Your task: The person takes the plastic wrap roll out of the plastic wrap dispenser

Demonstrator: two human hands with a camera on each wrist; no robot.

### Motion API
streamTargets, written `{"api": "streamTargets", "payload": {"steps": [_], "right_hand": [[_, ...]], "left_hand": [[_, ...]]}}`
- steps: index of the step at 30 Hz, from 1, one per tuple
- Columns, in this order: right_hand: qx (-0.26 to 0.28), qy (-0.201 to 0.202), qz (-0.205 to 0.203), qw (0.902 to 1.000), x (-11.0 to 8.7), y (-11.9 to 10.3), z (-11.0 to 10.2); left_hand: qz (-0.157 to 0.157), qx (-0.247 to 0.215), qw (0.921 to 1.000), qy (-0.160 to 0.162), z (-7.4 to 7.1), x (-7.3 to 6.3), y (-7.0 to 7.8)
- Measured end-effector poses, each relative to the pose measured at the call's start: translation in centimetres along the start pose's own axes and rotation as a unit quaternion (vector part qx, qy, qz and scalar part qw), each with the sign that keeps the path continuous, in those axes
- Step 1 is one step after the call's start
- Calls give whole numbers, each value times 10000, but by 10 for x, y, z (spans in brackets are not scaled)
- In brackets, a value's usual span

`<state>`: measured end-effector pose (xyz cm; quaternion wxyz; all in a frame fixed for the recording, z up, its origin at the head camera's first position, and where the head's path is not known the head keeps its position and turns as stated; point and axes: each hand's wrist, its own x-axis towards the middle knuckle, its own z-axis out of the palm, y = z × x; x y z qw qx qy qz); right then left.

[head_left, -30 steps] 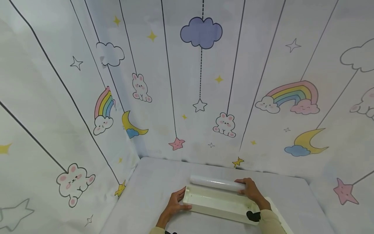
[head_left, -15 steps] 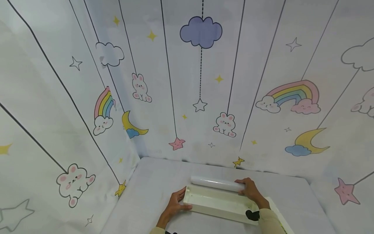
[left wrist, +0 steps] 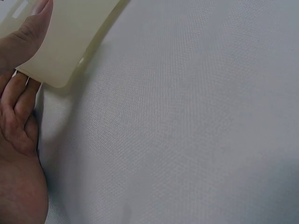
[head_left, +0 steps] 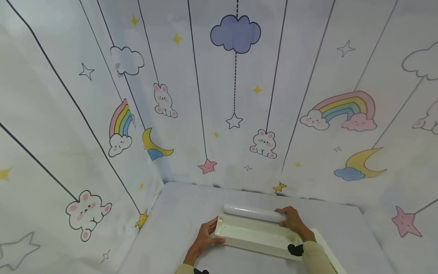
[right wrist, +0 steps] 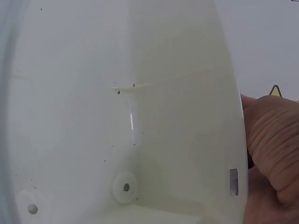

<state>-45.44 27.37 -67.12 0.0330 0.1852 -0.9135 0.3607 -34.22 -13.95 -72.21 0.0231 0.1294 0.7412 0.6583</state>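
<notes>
A long cream plastic box [head_left: 256,248] lies open side up on the white surface. My left hand [head_left: 206,236] grips its left end, thumb on the near wall and fingers at the end; the left wrist view shows the thumb lying against the box [left wrist: 65,44]. Behind the far wall lies a glossy white roll of plastic film [head_left: 251,213], parallel to the box. With my right hand [head_left: 295,220] I hold the roll's right end. In the right wrist view the box wall [right wrist: 187,126] hides the roll and most of the right hand [right wrist: 275,144].
A second long cream piece [head_left: 322,243] lies at an angle right of the box, partly covered by the right sleeve. White walls with printed drawings [head_left: 236,34] stand behind and beside the white tabletop [head_left: 171,228]. Round holes and a slot show in the box.
Both hands, the box and the roll keep their places. The head view has tilted very slightly downward, so the wall drawings sit a little higher.
</notes>
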Motion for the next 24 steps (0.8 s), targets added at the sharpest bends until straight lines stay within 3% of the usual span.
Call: {"api": "streamTargets", "payload": {"steps": [5, 7, 13, 15, 17, 20, 22, 24], "right_hand": [[128, -136, 374, 9991, -2, -4, -4], [62, -130, 347, 9993, -5, -3, -4], [-437, 200, -483, 9977, -13, 11, -2], [-464, 149, -525, 9974, -9, 9, -3], [-411, -67, -167, 9990, -3, 0, -7], [-216, -253, 428, 9985, 5, -18, -12], [-273, -155, 559, 9979, 12, -25, -12], [-362, 70, 455, 9983, 18, -31, -13]], "left_hand": [[-93, -65, 9999, -66, 4, 0, -2], [-151, -122, 9998, -80, 6, 0, -2], [-112, -36, 9999, -125, 12, 1, 1], [-194, -130, 9997, -91, 9, 3, 2], [-141, -115, 9998, -103, 5, 4, 3], [246, 42, 9996, -162, -3, 5, 2], [508, 192, 9983, -219, -11, 5, 2], [505, 132, 9984, -207, -20, 4, 3]]}}
